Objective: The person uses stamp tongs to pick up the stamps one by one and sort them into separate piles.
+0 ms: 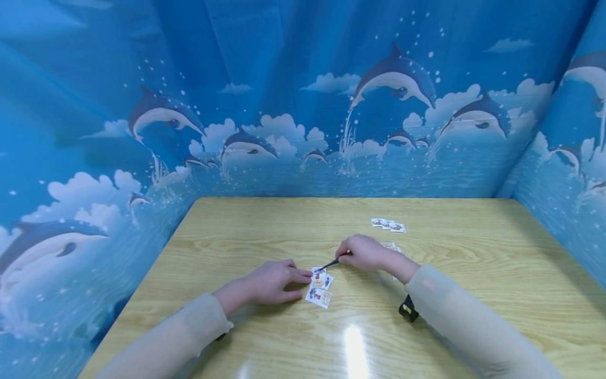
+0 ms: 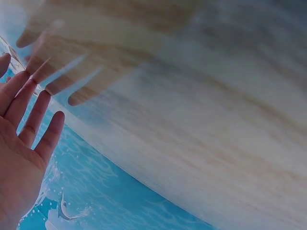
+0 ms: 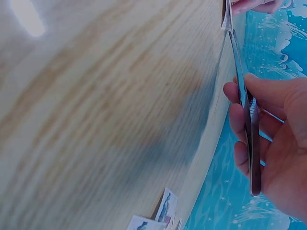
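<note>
My right hand (image 1: 363, 252) pinches a pair of metal tweezers (image 3: 248, 120) between thumb and fingers. The tweezers' tips are at the upper edge of a small stamp-like printed paper (image 1: 319, 272) near the table's middle. Under and beside it, others overlap, and the lowest printed paper (image 1: 319, 297) lies slightly tilted. From the left, my left hand (image 1: 276, 281) reaches over with fingers extended, fingertips right at the edge of these papers. In the left wrist view its straight fingers (image 2: 36, 120) show with their reflection on the glossy tabletop.
Beyond the right hand, a row of overlapping printed papers (image 1: 388, 225) lies on the wooden table (image 1: 265, 226). More papers (image 1: 390, 246) are partly hidden behind the right hand. A black wrist device (image 1: 408, 309) hangs below the right sleeve. A blue dolphin-print curtain (image 1: 284, 95) surrounds the table.
</note>
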{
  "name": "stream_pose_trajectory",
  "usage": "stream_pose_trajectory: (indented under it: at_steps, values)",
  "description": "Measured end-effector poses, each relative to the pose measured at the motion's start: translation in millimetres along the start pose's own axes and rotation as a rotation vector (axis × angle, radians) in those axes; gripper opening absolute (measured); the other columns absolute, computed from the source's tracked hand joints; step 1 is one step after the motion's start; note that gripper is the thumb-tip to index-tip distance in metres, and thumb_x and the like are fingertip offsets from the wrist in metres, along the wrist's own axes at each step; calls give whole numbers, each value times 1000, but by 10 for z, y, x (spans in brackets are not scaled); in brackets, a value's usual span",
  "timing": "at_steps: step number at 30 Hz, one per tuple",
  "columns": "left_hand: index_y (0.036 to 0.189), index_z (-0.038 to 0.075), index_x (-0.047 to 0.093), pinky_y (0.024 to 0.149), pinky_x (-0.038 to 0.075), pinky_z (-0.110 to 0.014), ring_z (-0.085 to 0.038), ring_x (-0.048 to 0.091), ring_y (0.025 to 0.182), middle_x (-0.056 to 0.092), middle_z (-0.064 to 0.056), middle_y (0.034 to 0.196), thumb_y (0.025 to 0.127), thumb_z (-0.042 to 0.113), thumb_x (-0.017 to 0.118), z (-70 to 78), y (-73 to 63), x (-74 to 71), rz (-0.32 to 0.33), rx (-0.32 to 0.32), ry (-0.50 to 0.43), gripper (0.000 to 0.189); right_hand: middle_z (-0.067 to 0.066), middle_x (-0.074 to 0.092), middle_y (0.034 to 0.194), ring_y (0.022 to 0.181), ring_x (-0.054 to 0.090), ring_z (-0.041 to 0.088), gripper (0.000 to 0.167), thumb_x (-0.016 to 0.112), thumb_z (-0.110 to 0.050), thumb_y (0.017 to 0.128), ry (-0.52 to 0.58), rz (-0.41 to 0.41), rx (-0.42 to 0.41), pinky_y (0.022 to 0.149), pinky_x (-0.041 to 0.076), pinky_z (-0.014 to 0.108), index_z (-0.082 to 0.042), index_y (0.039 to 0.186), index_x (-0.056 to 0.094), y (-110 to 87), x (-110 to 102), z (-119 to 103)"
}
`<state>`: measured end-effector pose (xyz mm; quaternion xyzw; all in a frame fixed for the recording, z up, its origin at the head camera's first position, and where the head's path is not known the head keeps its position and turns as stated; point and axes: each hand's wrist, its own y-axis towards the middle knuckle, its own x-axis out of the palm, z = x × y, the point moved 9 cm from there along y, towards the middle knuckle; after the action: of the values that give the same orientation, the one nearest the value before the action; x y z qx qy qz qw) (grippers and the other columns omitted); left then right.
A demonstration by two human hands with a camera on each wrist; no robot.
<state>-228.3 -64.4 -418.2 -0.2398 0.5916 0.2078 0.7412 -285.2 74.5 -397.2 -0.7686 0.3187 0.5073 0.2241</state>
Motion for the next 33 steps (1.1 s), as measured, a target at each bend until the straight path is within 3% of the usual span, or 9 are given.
stream_pose_trajectory:
  at_steps: [11, 22, 33]
  values:
    - [134, 23, 59, 80, 48, -24, -8, 53, 104, 50, 15, 139, 95, 42, 59, 6, 8, 4, 5, 4, 9, 43, -8, 67, 83, 78, 63, 13, 9, 68, -12, 91, -28, 61, -11, 70, 51, 33, -14, 91, 77, -61, -82, -45]
    - [134, 22, 58, 83, 49, -28, -11, 54, 108, 49, 14, 140, 95, 40, 60, 26, -3, -6, 12, 8, 7, 44, 6, 72, 101, 95, 66, 25, 15, 66, -9, 92, 88, 110, 106, 84, 53, 43, -6, 103, 75, -242, -235, 160]
    - [130, 19, 63, 82, 49, -26, -10, 56, 103, 53, 12, 137, 95, 38, 61, 41, 31, -41, 0, 8, -5, 40, 9, 72, 101, 89, 67, 24, 15, 67, -9, 91, 62, 166, 227, 74, 54, 40, -4, 103, 75, -506, -272, 369]
